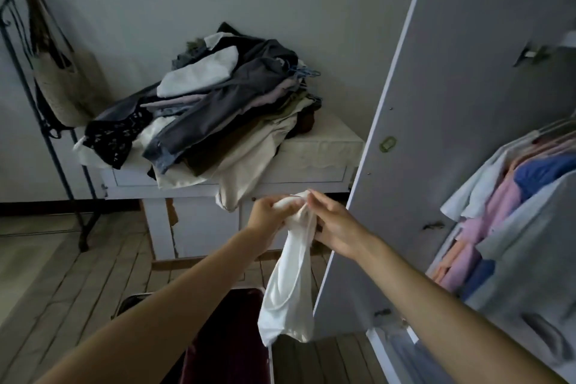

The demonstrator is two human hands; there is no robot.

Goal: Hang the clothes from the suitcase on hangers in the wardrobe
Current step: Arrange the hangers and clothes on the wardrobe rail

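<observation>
Both hands, left hand (268, 212) and right hand (333, 221), pinch a white top (288, 287) at 6 o'clock; likely opening its neck, next needs a hanger

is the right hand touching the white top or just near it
Touching. In the head view the right hand pinches the bunched upper end of the white top, its fingertips pressed into the cloth, while the left hand grips the same end.
</observation>
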